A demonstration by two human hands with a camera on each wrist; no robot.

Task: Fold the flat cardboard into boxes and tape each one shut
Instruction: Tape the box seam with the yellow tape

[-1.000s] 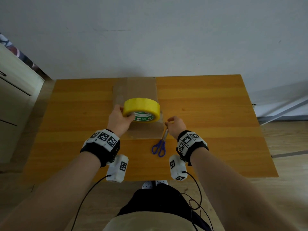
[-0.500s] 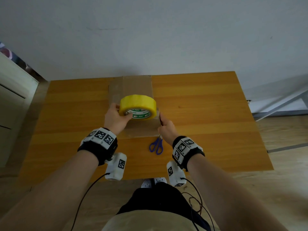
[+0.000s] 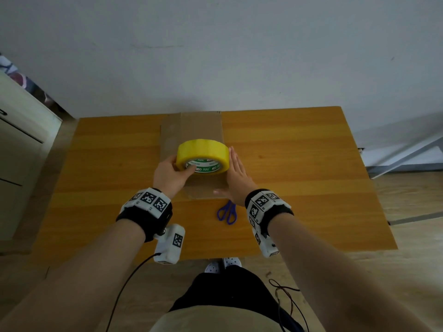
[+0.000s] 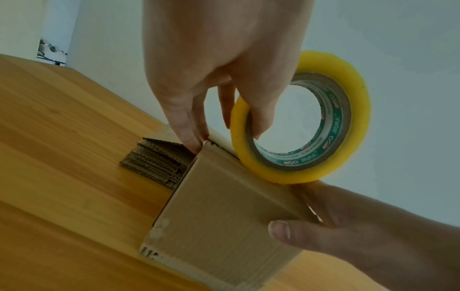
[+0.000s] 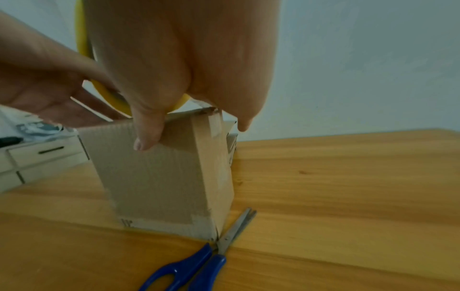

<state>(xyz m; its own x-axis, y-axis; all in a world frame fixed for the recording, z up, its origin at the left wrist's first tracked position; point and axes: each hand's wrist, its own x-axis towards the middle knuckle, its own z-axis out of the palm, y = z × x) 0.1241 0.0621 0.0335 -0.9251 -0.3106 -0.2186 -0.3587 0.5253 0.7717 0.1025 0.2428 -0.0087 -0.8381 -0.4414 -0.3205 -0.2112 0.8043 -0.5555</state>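
Note:
A folded cardboard box (image 3: pixel 203 186) (image 4: pixel 224 212) (image 5: pixel 159 177) stands upright on the wooden table (image 3: pixel 299 176). On its top sits a yellow tape roll (image 3: pixel 202 155) (image 4: pixel 298 122) (image 5: pixel 109 94). My left hand (image 3: pixel 171 174) (image 4: pixel 226 118) grips the roll, thumb inside the core and fingers on the outer rim. My right hand (image 3: pixel 237 176) (image 5: pixel 186 59) lies flat along the box's right side with fingers straight, its thumb on the front face. Flat cardboard sheets (image 3: pixel 199 123) (image 4: pixel 154 159) lie stacked behind the box.
Blue-handled scissors (image 3: pixel 227 212) (image 5: pixel 199 263) lie on the table by the box's front right corner, blades pointing at it. A white drawer cabinet (image 3: pixel 21 144) stands left of the table. A wall rises right behind the table's far edge.
My right hand has left the scissors, moved up to the box's right side and flattened against it. The left hand has carried the tape roll a little farther back along the box top.

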